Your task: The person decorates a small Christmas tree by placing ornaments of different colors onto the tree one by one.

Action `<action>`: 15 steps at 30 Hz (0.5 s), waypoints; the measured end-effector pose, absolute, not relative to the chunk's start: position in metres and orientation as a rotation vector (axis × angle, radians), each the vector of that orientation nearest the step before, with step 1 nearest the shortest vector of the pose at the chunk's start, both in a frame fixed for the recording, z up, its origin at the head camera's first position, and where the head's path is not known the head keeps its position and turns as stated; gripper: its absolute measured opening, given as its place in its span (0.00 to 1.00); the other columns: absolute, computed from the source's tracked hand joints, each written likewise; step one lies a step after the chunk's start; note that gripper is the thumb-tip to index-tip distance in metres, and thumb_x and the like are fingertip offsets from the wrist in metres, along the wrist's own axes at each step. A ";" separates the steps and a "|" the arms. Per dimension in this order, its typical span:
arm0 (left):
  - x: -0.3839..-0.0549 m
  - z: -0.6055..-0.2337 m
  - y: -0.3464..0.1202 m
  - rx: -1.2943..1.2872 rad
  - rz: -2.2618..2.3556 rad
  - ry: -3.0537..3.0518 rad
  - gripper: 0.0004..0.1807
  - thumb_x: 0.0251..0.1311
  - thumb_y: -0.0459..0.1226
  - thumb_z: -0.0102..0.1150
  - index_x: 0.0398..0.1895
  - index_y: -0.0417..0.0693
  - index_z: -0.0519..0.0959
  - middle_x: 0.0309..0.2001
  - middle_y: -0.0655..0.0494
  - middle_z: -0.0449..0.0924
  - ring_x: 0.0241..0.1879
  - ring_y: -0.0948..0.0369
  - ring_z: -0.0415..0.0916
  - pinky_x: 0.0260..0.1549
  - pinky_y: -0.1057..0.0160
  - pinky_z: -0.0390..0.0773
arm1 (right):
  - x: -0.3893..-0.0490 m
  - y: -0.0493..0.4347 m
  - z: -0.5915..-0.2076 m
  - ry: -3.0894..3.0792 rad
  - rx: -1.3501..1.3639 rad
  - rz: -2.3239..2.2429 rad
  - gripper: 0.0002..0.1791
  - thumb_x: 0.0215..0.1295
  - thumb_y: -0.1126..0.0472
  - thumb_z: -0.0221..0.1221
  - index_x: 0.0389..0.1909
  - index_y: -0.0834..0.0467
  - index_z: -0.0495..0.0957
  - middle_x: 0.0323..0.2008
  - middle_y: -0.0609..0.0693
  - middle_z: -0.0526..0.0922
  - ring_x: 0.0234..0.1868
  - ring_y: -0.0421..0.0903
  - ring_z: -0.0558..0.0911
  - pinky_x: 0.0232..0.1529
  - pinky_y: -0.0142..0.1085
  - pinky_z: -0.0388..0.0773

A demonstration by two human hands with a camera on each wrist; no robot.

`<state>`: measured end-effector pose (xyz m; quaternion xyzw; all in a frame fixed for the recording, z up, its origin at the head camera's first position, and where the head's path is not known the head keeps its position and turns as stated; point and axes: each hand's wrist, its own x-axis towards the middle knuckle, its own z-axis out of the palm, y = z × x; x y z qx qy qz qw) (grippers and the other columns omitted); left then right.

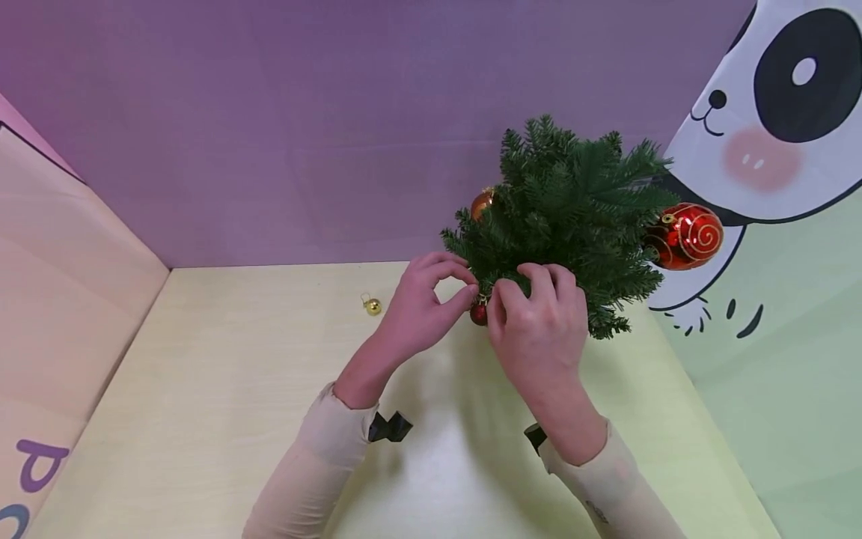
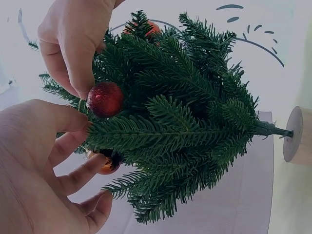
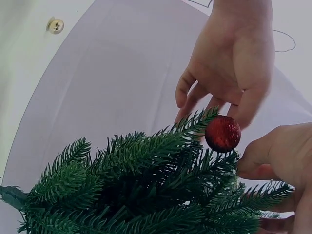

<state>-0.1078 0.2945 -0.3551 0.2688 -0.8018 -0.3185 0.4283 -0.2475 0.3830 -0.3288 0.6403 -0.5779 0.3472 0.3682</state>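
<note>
A small green Christmas tree [image 1: 572,202] stands at the back right of the table. Low on its near side hangs a small glittery red bauble [image 1: 479,314], between the two hands. My left hand [image 1: 423,307] pinches the tip of a branch [image 2: 156,129] between thumb and forefinger, its other fingers spread loosely. With thumb and fingertips, my right hand [image 1: 544,322] holds the thin gold loop at the top of the red bauble, seen best in the left wrist view. The exact grip on the loop is partly hidden by the fingers.
A small gold bauble [image 1: 373,306] lies on the table [image 1: 222,374] left of the tree. An orange bauble [image 1: 481,203] and a large red swirled bauble [image 1: 694,236] hang on the tree, which has a round wooden base [image 2: 302,135]. A purple backdrop [image 1: 303,135] stands behind.
</note>
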 end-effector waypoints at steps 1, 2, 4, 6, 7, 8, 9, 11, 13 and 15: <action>-0.108 -0.355 0.294 0.669 -0.796 -2.005 0.04 0.63 0.37 0.62 0.36 0.48 0.84 0.50 0.53 0.77 0.54 0.57 0.67 0.51 0.52 0.70 | -0.247 0.383 -0.329 -1.491 1.646 0.887 0.09 0.60 0.63 0.60 0.24 0.60 0.84 0.36 0.61 0.83 0.43 0.61 0.77 0.33 0.53 0.75; -0.109 -0.354 0.294 0.665 -0.795 -2.008 0.04 0.63 0.37 0.62 0.36 0.48 0.84 0.49 0.54 0.77 0.53 0.57 0.67 0.50 0.53 0.70 | -0.247 0.383 -0.329 -1.499 1.647 0.885 0.09 0.60 0.63 0.60 0.24 0.60 0.84 0.36 0.61 0.83 0.43 0.61 0.77 0.33 0.53 0.76; -0.109 -0.354 0.294 0.657 -0.794 -2.014 0.04 0.63 0.37 0.62 0.36 0.48 0.84 0.49 0.55 0.77 0.53 0.57 0.67 0.50 0.53 0.70 | -0.247 0.384 -0.329 -1.511 1.648 0.885 0.09 0.60 0.63 0.61 0.24 0.61 0.84 0.36 0.61 0.83 0.43 0.61 0.77 0.33 0.53 0.76; -0.110 -0.354 0.293 0.654 -0.791 -2.019 0.04 0.63 0.37 0.62 0.36 0.48 0.84 0.49 0.56 0.77 0.53 0.57 0.67 0.50 0.54 0.70 | -0.247 0.385 -0.328 -1.521 1.655 0.893 0.08 0.60 0.63 0.60 0.24 0.61 0.84 0.36 0.60 0.83 0.43 0.61 0.77 0.34 0.53 0.76; -0.110 -0.354 0.293 0.653 -0.789 -2.020 0.04 0.63 0.37 0.62 0.36 0.49 0.84 0.48 0.56 0.77 0.53 0.57 0.67 0.50 0.54 0.70 | -0.247 0.385 -0.328 -1.527 1.662 0.895 0.08 0.60 0.63 0.60 0.24 0.61 0.84 0.36 0.60 0.83 0.43 0.61 0.77 0.34 0.53 0.75; -0.111 -0.355 0.293 0.651 -0.785 -2.022 0.04 0.63 0.37 0.62 0.36 0.49 0.84 0.48 0.56 0.77 0.53 0.58 0.68 0.50 0.54 0.70 | -0.247 0.385 -0.328 -1.533 1.668 0.895 0.08 0.60 0.64 0.60 0.24 0.61 0.84 0.36 0.60 0.83 0.43 0.61 0.77 0.34 0.53 0.75; -0.111 -0.355 0.293 0.649 -0.781 -2.024 0.03 0.63 0.36 0.62 0.35 0.49 0.84 0.48 0.56 0.77 0.53 0.58 0.68 0.50 0.54 0.69 | -0.247 0.386 -0.328 -1.540 1.674 0.893 0.09 0.60 0.64 0.60 0.24 0.62 0.83 0.37 0.61 0.83 0.43 0.61 0.77 0.34 0.53 0.75; -0.111 -0.355 0.294 0.645 -0.772 -2.029 0.04 0.63 0.37 0.62 0.35 0.49 0.84 0.48 0.56 0.77 0.52 0.58 0.68 0.50 0.55 0.69 | -0.247 0.387 -0.327 -1.555 1.687 0.885 0.09 0.60 0.64 0.59 0.24 0.63 0.83 0.37 0.61 0.82 0.44 0.61 0.76 0.34 0.54 0.75; -0.112 -0.355 0.294 0.636 -0.764 -2.033 0.04 0.63 0.37 0.62 0.35 0.49 0.84 0.48 0.56 0.77 0.52 0.58 0.67 0.50 0.55 0.69 | -0.247 0.389 -0.326 -1.576 1.705 0.869 0.09 0.60 0.64 0.58 0.24 0.64 0.83 0.38 0.61 0.82 0.44 0.61 0.76 0.34 0.54 0.75; -0.112 -0.355 0.295 0.632 -0.762 -2.038 0.04 0.64 0.37 0.61 0.35 0.49 0.84 0.48 0.56 0.77 0.53 0.58 0.67 0.50 0.55 0.69 | -0.247 0.392 -0.325 -1.597 1.731 0.844 0.10 0.60 0.64 0.58 0.25 0.64 0.83 0.39 0.61 0.82 0.45 0.62 0.76 0.34 0.55 0.75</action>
